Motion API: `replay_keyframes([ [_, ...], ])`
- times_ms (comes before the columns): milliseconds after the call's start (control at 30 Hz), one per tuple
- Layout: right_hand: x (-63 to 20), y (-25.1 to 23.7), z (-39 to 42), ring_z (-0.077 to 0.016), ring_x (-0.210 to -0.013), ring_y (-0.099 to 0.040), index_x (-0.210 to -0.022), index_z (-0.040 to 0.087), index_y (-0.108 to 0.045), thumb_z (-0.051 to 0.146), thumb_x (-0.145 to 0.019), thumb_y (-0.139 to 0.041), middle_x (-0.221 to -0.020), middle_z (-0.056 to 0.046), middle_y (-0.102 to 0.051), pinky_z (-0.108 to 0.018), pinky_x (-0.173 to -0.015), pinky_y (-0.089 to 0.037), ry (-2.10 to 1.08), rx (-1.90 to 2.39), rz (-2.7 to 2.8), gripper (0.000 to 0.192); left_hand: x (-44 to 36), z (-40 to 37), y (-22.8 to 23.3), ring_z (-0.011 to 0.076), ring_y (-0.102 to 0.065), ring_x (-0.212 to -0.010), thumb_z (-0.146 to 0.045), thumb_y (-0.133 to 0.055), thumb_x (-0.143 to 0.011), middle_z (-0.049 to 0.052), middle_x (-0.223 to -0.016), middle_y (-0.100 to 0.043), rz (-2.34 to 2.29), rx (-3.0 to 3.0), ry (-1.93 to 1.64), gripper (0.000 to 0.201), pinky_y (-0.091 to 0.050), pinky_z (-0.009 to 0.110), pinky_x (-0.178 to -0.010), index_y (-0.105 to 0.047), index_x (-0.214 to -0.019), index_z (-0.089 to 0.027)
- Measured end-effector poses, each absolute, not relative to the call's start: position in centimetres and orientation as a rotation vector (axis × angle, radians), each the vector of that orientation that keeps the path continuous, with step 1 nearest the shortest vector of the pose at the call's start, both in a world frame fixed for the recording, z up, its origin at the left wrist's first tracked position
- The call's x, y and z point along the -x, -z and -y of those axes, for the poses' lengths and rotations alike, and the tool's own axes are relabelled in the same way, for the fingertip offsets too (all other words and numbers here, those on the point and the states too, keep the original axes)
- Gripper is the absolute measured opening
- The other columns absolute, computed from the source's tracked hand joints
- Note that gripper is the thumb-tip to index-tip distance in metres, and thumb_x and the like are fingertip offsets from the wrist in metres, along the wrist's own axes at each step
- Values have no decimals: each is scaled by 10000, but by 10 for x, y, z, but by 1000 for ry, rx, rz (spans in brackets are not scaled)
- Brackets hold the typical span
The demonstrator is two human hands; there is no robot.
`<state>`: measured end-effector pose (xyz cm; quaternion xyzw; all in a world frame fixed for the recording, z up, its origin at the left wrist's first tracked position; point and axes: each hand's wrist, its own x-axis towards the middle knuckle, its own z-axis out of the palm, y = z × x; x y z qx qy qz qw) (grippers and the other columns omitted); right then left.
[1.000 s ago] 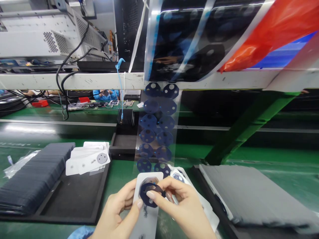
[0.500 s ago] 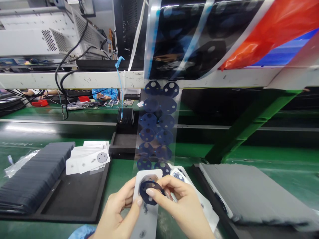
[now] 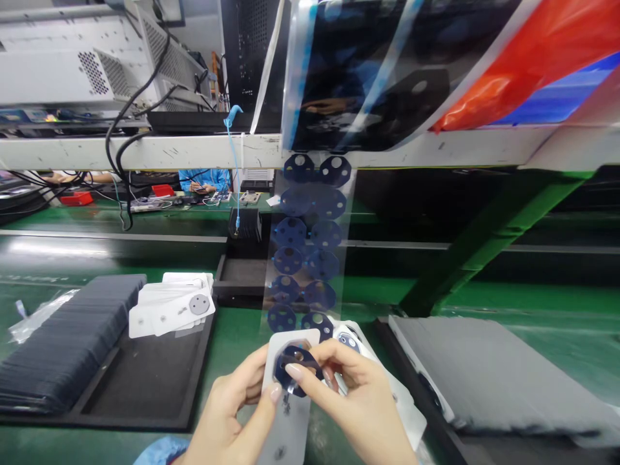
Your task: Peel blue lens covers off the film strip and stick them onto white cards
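Perforated film [image 3: 282, 369] is pinched by the right hand [image 3: 353, 395] over the far end of the forward-pointing plate [image 3: 287, 429] held by the left hand [image 3: 231, 408].

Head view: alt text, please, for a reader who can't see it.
A person's left hand holds a pale card while right hand pinches a dark, perforated piece over its upper end. Behind hangs a clear strip of similar pieces; black trays flank the hands.
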<state>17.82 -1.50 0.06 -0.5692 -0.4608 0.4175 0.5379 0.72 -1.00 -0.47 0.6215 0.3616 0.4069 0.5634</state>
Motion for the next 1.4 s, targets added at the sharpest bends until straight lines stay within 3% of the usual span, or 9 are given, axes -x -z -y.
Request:
replay_keyframes([
  [333, -178, 7, 15, -169, -638, -449, -640, 250, -674, 373, -759, -769, -646, 27, -584, -290, -612, -394, -917, 1386, 1199, 196, -7, 10, 5, 247, -713, -1194, -256, -538, -1021, 53, -1337, -735, -891, -1545, -983, 382, -564, 268, -1017, -618, -1395, -269],
  [567, -179, 26, 15, -174, -635, -581, -738, 244, -636, 378, -865, -759, -663, 15, -629, -277, -606, -463, -198, 1309, 1525, 222, -11, 8, 15, 197, -784, -1014, -191, -588, -970, 20, -1191, -807, -994, -1693, -1099, 353, -588, 193, -912, -682, -1297, -282],
  [667, -180, 25, 15, -166, -576, -562, -748, 249, -531, 548, -769, -816, -642, 36, -567, -284, -554, -442, -46, 1435, 1501, 414, -16, 12, 11, 168, -803, -869, -191, -645, -917, -9, -1024, -846, -1044, -1596, -1220, 280, -596, 155, -814, -753, -1158, -285],
  [800, -175, 17, 16, -175, -652, -598, -927, 254, -542, 562, -791, -770, -769, 25, -611, -290, -615, -489, -407, 1408, 1415, 406, -23, 18, 0, 177, -802, -758, -251, -760, -825, 21, -899, -855, -1061, -1323, -1268, 178, -600, 161, -698, -777, -1001, -227],
  [900, -171, 14, 18, -165, -677, -638, -978, 253, -581, 454, -923, -643, -794, 16, -661, -269, -645, -510, -793, 1166, 1445, 218, -26, 16, -5, 194, -801, -723, -276, -865, -721, 45, -840, -848, -1077, -1156, -1237, 264, -595, 172, -649, -742, -940, -195],
  [1000, -170, 16, 20, -189, -730, -680, -1014, 244, -610, 481, -972, -574, -801, -4, -698, -280, -673, -532, -1048, 1107, 1406, 243, -26, 11, -4, 185, -788, -708, -297, -901, -690, 54, -827, -842, -1074, -1072, -1224, 348, -583, 169, -624, -704, -955, -190],
  [1167, -172, 23, 22, -265, -861, -694, -1198, 231, -611, 626, -950, -546, -876, -61, -721, -354, -772, -565, -1076, 1322, 1210, 471, -25, 6, 1, 152, -739, -638, -378, -906, -710, 76, -896, -833, -961, -986, -1132, 452, -578, 196, -593, -679, -1048, -182],
  [1300, -170, 25, 18, -277, -899, -690, -1146, 228, -641, 683, -939, -506, -891, -67, -721, -363, -782, -565, -1146, 1289, 1137, 518, -25, 7, 1, 174, -755, -642, -405, -871, -761, 98, -973, -830, -914, -943, -1097, 454, -593, 240, -611, -654, -1096, -187],
  [1400, -166, 26, 14, -273, -973, -679, -1124, 228, -631, 679, -871, -619, -1000, -71, -725, -346, -802, -555, -1177, 1230, 1084, 518, -28, 10, 5, 210, -778, -736, -459, -841, -784, 103, -949, -834, -948, -1007, -1086, 454, -604, 257, -677, -643, -1089, -187],
])
